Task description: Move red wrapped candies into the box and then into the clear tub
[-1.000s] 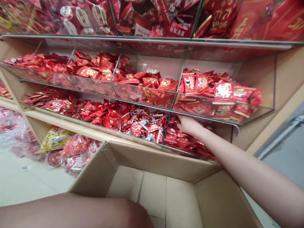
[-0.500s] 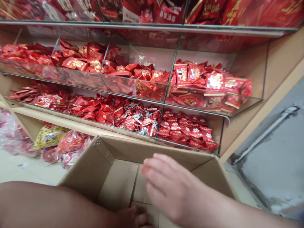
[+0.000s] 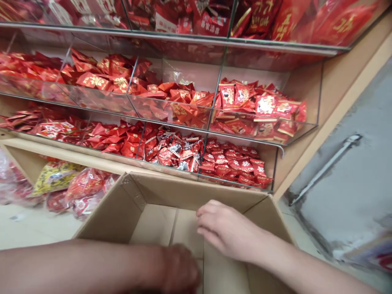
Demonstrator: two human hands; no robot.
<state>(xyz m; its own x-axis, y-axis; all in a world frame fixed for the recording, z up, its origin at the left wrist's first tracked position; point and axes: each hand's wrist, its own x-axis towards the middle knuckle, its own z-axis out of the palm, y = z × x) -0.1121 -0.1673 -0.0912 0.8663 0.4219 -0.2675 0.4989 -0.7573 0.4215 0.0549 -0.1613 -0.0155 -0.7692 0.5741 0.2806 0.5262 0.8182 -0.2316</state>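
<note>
A large cardboard box point(image 3: 162, 226) stands open in front of me, its inner walls and bottom flaps showing. My right hand point(image 3: 220, 230) hangs over the box's right half with its fingers curled together. Whatever is inside those fingers, if anything, is hidden from view. Lower down, my left hand point(image 3: 180, 267) reaches across the box from the left. Motion smears it, so its fingers do not show clearly. On the lowest clear-fronted shelf, just behind the box, lie small red wrapped packets point(image 3: 235, 163).
Above, a middle shelf tier holds red and gold packets point(image 3: 263, 108) behind clear panels, with larger red bags point(image 3: 211, 24) higher up. Left of the box, a yellow bag point(image 3: 56, 175) and plastic-wrapped red bags point(image 3: 88, 183) rest on the floor. A grey wall point(image 3: 339, 183) stands right.
My right hand has shifted a little right, its fingers more curled. My left hand has come up and further over the box. The view has turned slightly right.
</note>
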